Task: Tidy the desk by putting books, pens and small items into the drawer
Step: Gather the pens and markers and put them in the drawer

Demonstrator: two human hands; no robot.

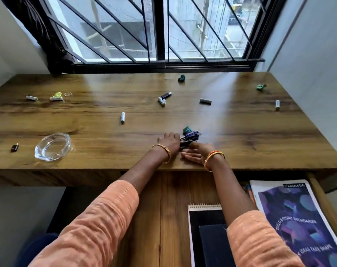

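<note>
Left hand [170, 140] fingers clamp pens [189, 138]; right hand [195, 154] fingers apart; drawer [163, 218] holds books [298, 218].

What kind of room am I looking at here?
Probably a home study corner: a long wooden desk under a barred window, pens and batteries scattered on it, and an open drawer holding a purple notebook.

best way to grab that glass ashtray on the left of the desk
Take the glass ashtray by its thick rim, coming from above on its near side. It sits upright and is wide and shallow, so fingers over the rim with the thumb outside likely hold better than squeezing its slick sides.
</note>
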